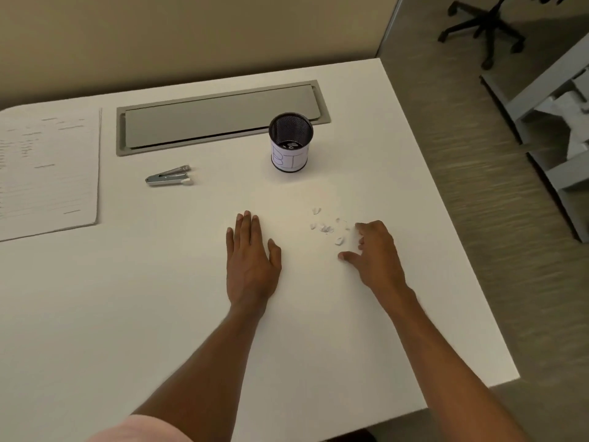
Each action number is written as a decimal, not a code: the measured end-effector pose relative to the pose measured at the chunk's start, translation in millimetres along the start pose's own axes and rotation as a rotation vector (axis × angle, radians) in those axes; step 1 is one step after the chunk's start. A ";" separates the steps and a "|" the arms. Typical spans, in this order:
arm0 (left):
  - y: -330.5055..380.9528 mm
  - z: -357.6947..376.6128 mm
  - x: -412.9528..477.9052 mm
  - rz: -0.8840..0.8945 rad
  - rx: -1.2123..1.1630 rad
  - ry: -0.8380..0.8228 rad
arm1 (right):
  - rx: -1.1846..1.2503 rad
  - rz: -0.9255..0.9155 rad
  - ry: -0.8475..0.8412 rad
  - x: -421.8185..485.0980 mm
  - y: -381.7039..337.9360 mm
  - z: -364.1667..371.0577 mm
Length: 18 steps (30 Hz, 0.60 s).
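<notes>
So it's a plain white table (159, 298) against a beige wall (191, 36), with grey carpet (478, 154) on the 3 o'clock side and an office chair (484, 30) way out at 1 o'clock. The left hand (251, 260) lies flat on the top, fingers pressed together. The right hand (374, 253) has loosely curled fingers and its thumb out, gripping nothing. The paper scraps (326, 229) are just beside its fingertips at 10 o'clock. A mesh cup (290, 141) stands at 11 o'clock from the scraps, by a grey cable hatch (220, 118).
</notes>
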<state>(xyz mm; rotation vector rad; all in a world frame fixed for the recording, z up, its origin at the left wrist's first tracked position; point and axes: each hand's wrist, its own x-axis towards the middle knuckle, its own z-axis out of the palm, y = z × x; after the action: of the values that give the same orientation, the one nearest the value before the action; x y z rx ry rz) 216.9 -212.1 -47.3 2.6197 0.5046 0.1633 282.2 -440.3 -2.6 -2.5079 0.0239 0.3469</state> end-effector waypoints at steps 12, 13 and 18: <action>0.0 1.6 0.0 -0.007 0.012 0.002 | 0.192 -0.122 0.193 33.7 -15.5 8.7; 0.0 1.7 0.1 -0.012 0.010 0.002 | 0.146 -0.119 0.201 31.9 -12.0 8.8; 0.8 2.0 0.1 -0.012 0.013 0.000 | -0.016 -0.135 0.125 21.8 -17.0 20.3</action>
<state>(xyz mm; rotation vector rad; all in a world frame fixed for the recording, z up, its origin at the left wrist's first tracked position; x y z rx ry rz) 217.6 -213.6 -48.7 2.6289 0.5231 0.1572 299.9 -413.5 -14.4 -2.5281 -0.0981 0.1352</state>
